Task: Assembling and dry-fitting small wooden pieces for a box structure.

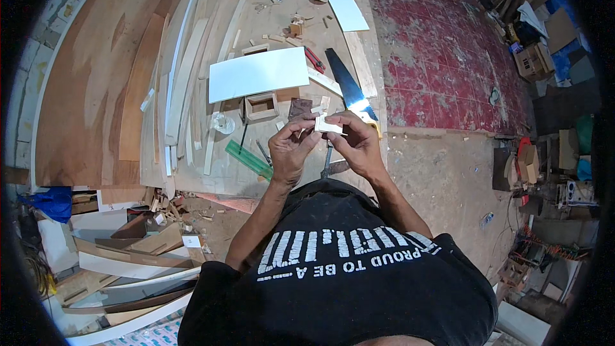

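Close to my body, over the near edge of the workbench (pixel 205 182), both hands meet around a small pale wooden piece (pixel 328 125). My left hand (pixel 289 152) pinches it from the left with thumb and fingers. From the other side, the fingers of my right hand (pixel 360 146) close on the same piece. Its exact shape is partly covered by my fingertips. Just beyond it lie a dark brown square (pixel 299 107) and a small open wooden box (pixel 261 107). A handsaw (pixel 344 78) rests right of my hands, its yellow handle partly behind my right hand.
A white panel (pixel 259 74) lies beyond the box. Left of my hands are a green strip (pixel 248 160) and a clear plastic cup (pixel 222 123). Long wooden strips (pixel 186 83) cover the bench's left side. Offcuts (pixel 138 250) pile on the floor at lower left.
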`<state>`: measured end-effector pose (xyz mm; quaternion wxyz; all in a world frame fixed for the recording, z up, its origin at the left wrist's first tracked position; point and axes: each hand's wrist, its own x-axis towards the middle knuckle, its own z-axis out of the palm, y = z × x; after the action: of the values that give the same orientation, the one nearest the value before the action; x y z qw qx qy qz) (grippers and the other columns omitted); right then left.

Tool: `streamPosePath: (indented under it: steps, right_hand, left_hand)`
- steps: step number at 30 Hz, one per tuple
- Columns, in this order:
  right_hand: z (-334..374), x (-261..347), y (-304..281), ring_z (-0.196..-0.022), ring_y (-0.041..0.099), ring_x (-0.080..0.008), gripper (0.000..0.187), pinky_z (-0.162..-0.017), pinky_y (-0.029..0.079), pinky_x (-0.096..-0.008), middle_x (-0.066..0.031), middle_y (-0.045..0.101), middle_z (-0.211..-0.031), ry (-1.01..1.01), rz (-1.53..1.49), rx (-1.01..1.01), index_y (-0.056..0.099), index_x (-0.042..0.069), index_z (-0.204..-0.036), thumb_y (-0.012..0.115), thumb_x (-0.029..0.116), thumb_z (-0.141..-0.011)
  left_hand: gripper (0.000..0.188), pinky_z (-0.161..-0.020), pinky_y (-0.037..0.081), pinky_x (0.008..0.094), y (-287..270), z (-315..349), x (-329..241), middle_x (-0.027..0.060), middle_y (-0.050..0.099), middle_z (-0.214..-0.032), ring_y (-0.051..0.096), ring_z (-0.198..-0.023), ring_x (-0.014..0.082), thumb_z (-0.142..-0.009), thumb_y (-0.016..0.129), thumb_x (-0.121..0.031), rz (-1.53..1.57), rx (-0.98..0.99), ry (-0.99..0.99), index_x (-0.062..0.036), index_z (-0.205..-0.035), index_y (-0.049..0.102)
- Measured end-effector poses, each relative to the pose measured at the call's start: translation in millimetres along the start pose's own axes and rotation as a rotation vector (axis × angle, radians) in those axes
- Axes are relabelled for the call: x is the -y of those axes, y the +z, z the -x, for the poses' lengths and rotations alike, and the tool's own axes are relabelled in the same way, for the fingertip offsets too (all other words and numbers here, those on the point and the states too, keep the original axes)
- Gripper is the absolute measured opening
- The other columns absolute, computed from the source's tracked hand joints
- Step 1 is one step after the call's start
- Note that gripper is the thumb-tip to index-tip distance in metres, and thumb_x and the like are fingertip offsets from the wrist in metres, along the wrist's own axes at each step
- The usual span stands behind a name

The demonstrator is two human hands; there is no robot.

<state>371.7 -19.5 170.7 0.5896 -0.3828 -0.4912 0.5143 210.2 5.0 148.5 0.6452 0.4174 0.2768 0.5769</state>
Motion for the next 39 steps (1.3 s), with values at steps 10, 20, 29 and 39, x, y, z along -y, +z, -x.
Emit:
streamPosePath:
  steps: [10,20,29,39]
  right_hand:
    - [6.6,3.6,-0.7,-0.098,0.059,-0.0100,0.029,-0.080,0.050,-0.0230,-0.0061,0.060,-0.111,0.007,0.010,-0.029,0.061,0.000,-0.117,0.067,0.003,-0.088]
    - [11.6,9.9,-7.1,-0.099,0.059,-0.0127,0.029,-0.083,0.049,-0.0275,-0.0076,0.062,-0.110,0.029,0.000,0.023,0.060,-0.002,-0.117,0.065,-0.005,-0.088]
    - [11.5,9.6,-6.9,-0.098,0.059,-0.0120,0.028,-0.083,0.048,-0.0274,-0.0079,0.063,-0.109,0.008,0.024,0.011,0.061,-0.003,-0.116,0.066,-0.003,-0.088]
    - [12.2,6.8,-7.1,-0.101,0.061,-0.0138,0.030,-0.084,0.052,-0.0272,-0.0089,0.063,-0.113,-0.025,0.059,0.007,0.062,0.000,-0.117,0.070,0.005,-0.088]
  left_hand:
    - [0.021,-0.087,0.047,0.0257,-0.1,1.0,2.8,0.0158,0.063,-0.121,0.060,-0.103,0.0140,-0.082,0.070,0.005,-0.056,0.035,0.063,0.0022,-0.103,0.067]
    - [0.019,-0.082,0.044,0.0233,3.7,4.2,1.1,0.0154,0.064,-0.122,0.058,-0.102,0.0118,-0.081,0.071,0.007,-0.070,0.074,0.127,-0.0002,-0.098,0.067]
    - [0.016,-0.078,0.045,0.0227,1.6,3.3,2.0,0.0150,0.063,-0.121,0.057,-0.093,0.0087,-0.082,0.072,0.003,-0.112,0.073,0.115,-0.0008,-0.097,0.067]
    - [0.016,-0.082,0.047,0.0244,3.4,4.2,0.5,0.0158,0.063,-0.121,0.059,-0.097,0.0111,-0.082,0.071,0.003,-0.106,0.060,0.117,0.0002,-0.097,0.067]
